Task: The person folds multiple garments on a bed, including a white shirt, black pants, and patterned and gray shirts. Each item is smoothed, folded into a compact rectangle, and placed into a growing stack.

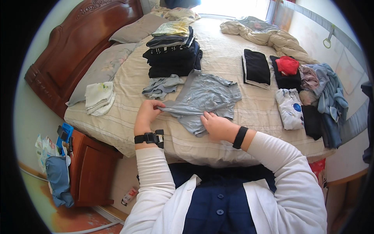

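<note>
A pair of light blue-grey shorts or underpants lies spread on the bed's striped sheet. My left hand pinches its waistband corner at the left between thumb and fingers. My right hand rests on the lower part of the same garment, fingers apart and laid on the cloth. Just beyond my left hand lies a crumpled grey-blue garment. Behind it rises a stack of folded dark clothes topped by a yellow-and-white folded cloth.
Folded white cloths lie at the left near a pillow. To the right are a folded black garment, a red cloth, a white printed garment and a heap of blue clothing. A wooden nightstand stands lower left.
</note>
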Motion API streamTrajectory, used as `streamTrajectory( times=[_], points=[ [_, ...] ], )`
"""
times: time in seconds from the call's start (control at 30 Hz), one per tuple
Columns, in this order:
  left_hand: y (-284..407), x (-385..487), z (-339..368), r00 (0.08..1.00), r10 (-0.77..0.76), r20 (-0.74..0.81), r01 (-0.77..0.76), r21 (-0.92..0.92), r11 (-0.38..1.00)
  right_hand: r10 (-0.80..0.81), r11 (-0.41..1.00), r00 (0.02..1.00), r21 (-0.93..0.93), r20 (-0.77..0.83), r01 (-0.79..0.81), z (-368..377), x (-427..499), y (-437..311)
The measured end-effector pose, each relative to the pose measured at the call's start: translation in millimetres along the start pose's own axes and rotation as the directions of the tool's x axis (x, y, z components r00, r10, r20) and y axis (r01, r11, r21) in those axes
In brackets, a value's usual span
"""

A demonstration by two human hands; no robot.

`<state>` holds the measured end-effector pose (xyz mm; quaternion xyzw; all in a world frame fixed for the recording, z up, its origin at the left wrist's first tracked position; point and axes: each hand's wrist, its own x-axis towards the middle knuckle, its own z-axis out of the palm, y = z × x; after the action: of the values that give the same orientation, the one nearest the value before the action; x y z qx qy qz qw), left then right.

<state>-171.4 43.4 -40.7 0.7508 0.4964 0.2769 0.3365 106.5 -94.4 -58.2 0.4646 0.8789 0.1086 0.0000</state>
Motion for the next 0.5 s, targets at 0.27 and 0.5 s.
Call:
streamTrajectory(
  times=[0.27,0.5],
  points=[
    [-8,-5,-4,0.987,0.161,-0.017,-0.162,-0.034,0.986,0.215,0.949,0.977,0.238,-0.016,-0.205,-7,10,18],
    [35,-40,-43,0.913,0.297,0.28,-0.132,-0.485,0.864,0.009,0.678,0.981,0.72,0.195,-0.149,-63,-31,22]
  ],
)
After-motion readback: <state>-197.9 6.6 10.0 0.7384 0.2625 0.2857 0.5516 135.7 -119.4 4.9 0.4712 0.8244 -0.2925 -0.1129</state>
